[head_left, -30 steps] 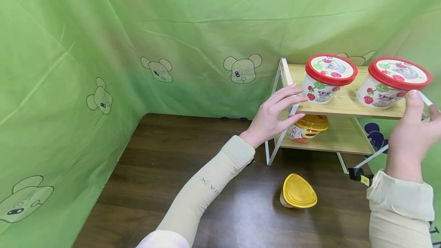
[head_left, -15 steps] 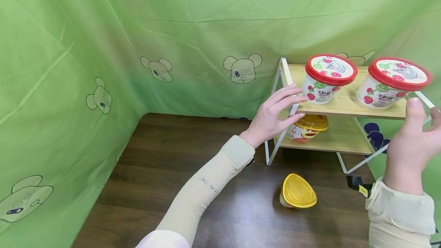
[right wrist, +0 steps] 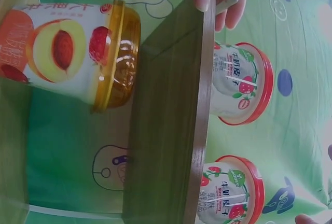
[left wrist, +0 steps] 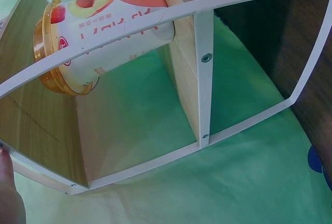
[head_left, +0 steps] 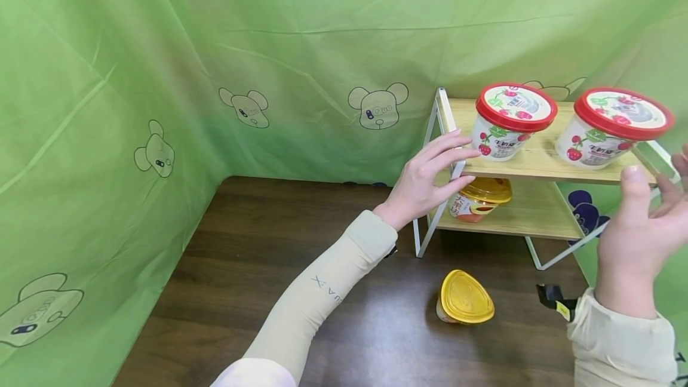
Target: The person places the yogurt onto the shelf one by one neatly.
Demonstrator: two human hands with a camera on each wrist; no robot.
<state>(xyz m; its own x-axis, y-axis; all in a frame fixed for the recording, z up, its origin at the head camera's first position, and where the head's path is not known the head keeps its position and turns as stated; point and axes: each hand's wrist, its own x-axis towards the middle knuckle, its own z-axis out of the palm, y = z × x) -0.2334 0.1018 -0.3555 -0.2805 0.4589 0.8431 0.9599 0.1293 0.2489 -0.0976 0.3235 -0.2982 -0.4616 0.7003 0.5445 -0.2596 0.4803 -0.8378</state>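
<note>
My left hand grips the front left corner of a two-tier shelf rack, thumb under the upper board and fingers over it. In the right wrist view its thumb presses the board's edge. At the rack's right end my right hand is held with fingers spread and nothing in it, just in front of the right yogurt cup. Two white yogurt cups with red strawberry lids, the left cup and the right cup, stand upright on the upper board. A peach-label cup with an amber lid stands on the lower board.
A cup with a rounded triangular yellow lid stands on the dark wood table in front of the rack. Green cloth with bear drawings hangs behind and along the left. The rack's white metal legs reach the table.
My right hand has drawn down and back from the right red-lidded cup, and its fingers have spread wider. The left hand and the cups have stayed in place.
</note>
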